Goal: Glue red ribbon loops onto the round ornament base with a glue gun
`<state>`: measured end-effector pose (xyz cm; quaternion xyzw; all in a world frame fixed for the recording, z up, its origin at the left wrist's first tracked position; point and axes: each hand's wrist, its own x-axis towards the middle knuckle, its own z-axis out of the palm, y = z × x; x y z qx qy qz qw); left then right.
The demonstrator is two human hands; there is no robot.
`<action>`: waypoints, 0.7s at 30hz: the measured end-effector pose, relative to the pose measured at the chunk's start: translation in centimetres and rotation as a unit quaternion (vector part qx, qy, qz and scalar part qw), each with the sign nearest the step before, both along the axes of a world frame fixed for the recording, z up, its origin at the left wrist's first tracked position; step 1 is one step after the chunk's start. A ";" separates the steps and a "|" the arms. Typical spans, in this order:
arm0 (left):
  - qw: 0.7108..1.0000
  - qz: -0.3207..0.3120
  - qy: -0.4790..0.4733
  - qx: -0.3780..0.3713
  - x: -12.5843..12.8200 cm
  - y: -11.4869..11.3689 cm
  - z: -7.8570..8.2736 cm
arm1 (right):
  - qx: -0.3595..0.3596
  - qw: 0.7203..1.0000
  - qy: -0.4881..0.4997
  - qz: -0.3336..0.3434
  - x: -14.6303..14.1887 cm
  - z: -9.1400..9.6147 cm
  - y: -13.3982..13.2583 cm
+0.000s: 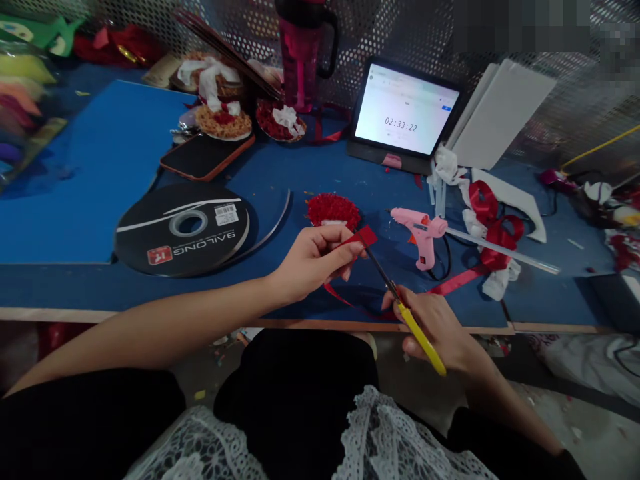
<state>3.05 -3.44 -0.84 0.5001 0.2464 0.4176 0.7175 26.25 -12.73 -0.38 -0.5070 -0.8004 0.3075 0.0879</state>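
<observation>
My left hand (323, 260) pinches a red ribbon (367, 236) between thumb and fingers, its end sticking out past the thumb. Yellow-handled scissors (417, 337) are gripped in my right hand (433, 323). Their blades point up and left, the tips at the ribbon's end by my left thumb; whether they touch it I cannot tell. A tail of ribbon hangs below my left hand. Just behind that hand lies a fuzzy red oval piece (333, 210) with a white strip on its near side. A pink glue gun (423, 233) with a clear glue stick lies to the right.
A black ribbon spool (145, 230) lies at left, near a phone (205, 157) and decorated pieces (223, 123). At the back stand a pink tumbler (300, 63) and a tablet (405, 110) showing a timer. Loose red ribbon (503, 233) and white scraps lie at right.
</observation>
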 end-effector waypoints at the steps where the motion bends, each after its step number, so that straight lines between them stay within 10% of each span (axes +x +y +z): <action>1: 1.000 -0.009 0.004 0.001 -0.1 0.0 -0.1 | 0.005 1.000 0.004 0.000 0.0 0.0 0.1; 21: 0.999 -0.043 -0.005 -0.001 -0.3 -0.1 0.1 | -0.034 0.996 0.071 -0.044 0.3 -0.9 0.3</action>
